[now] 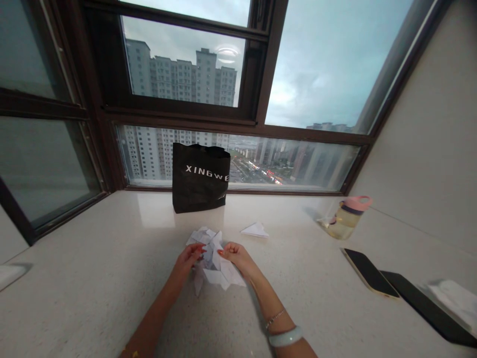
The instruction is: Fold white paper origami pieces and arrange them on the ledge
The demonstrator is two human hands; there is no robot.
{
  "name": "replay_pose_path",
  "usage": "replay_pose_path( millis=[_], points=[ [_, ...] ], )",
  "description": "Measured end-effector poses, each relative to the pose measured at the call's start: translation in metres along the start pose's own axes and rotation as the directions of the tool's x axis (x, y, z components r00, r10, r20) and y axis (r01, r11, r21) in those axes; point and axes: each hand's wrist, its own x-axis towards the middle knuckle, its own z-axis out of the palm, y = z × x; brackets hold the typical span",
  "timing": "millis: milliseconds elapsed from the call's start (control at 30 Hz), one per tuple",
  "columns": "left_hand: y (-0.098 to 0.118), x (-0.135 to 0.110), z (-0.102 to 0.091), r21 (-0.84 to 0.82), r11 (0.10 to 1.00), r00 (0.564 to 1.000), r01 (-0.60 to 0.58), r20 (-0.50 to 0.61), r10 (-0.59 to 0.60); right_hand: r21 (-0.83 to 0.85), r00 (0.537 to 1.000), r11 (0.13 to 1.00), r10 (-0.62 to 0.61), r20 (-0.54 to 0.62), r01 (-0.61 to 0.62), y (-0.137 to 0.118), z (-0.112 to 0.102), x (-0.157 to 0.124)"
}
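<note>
"Where is the paper?"

"Right in front of that upright black bag with white lettering [201, 186], on the pale, speckled stone worktop [112, 278]: a loose, spiky cluster of folded white paper pieces [213, 258]."

"And the hands?"

"One at each side of it. The bare left hand [191, 253] has its grip pinching the cluster's near-left part, fingertips drawn in. The right hand [236, 254], with red nails, a chain and a pale bangle at the wrist, pinches a flap opposite, thumb pressed along it."

"How should it be handled, would you say?"

"Lightly, I'd judge. One grip steadies while the other works a single flap, pressing near the crease so nothing tears. The layers overlap, so I can't tell how they join; a hard tug could pull neighbours loose."

"Anything else close by?"

"A flat, folded white paper triangle [255, 229], in front of the bag and to its right, apart from both hands. Better not to sweep a wrist across it."
</note>
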Motion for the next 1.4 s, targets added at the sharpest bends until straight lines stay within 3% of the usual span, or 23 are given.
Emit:
replay_pose_path(
  millis=[200, 433, 633, 733, 800, 900, 1000, 1067, 1167, 1267, 1400],
  points=[
    [-0.008, 0.001, 0.003, 0.12, 0.992, 0.989, -0.049, 0.144, 0.031, 0.078, 0.998, 0.997, -0.024, -0.052, 0.028, 0.003, -0.002, 0.004],
    [-0.001, -0.001, 0.001, 0.125, 0.99, 0.996, -0.063, 0.066, 0.056, 0.234, 0.992, 0.965, -0.103, -0.076, 0.118, -0.012, -0.003, -0.002],
    [-0.005, -0.007, 0.014, 0.128, 0.991, 0.974, -0.026, 0.228, -0.004, 0.101, 0.991, 0.986, -0.132, 0.016, 0.129, 0.001, 0.007, 0.0],
    [-0.007, -0.01, 0.019, 0.142, 0.989, 0.967, -0.035, 0.254, -0.002, -0.042, 0.975, 0.977, -0.205, 0.084, 0.209, 0.011, 0.013, 0.002],
    [-0.003, -0.01, 0.016, 0.146, 0.988, 0.984, -0.053, 0.179, 0.026, -0.188, 0.954, 0.935, -0.292, 0.073, 0.301, 0.015, 0.012, 0.004],
    [0.005, -0.005, -0.001, 0.097, 0.992, 0.991, -0.077, -0.099, 0.087, -0.493, 0.917, 0.799, -0.399, -0.005, 0.345, 0.016, 0.004, 0.01],
    [0.013, 0.0, -0.021, -0.079, 0.985, 0.908, -0.154, -0.405, 0.109, -0.779, 0.914, 0.564, -0.404, 0.028, 0.274, 0.015, -0.005, 0.02],
    [0.015, 0.002, -0.03, -0.245, 0.945, 0.852, -0.216, -0.519, 0.06, -0.895, 0.935, 0.383, -0.341, 0.095, 0.23, 0.014, -0.006, 0.028],
    [0.017, 0.003, -0.034, -0.437, 0.868, 0.846, -0.237, -0.533, -0.037, -0.951, 0.957, 0.223, -0.243, 0.157, 0.213, 0.013, -0.002, 0.037],
    [0.018, 0.002, -0.033, -0.499, 0.838, 0.863, -0.222, -0.501, -0.07, -0.948, 0.957, 0.225, -0.237, 0.17, 0.224, 0.013, 0.002, 0.042],
    [0.019, 0.002, -0.033, -0.498, 0.831, 0.851, -0.247, -0.522, -0.06, -0.946, 0.949, 0.261, -0.294, 0.111, 0.191, 0.008, -0.003, 0.044]
  ],
)
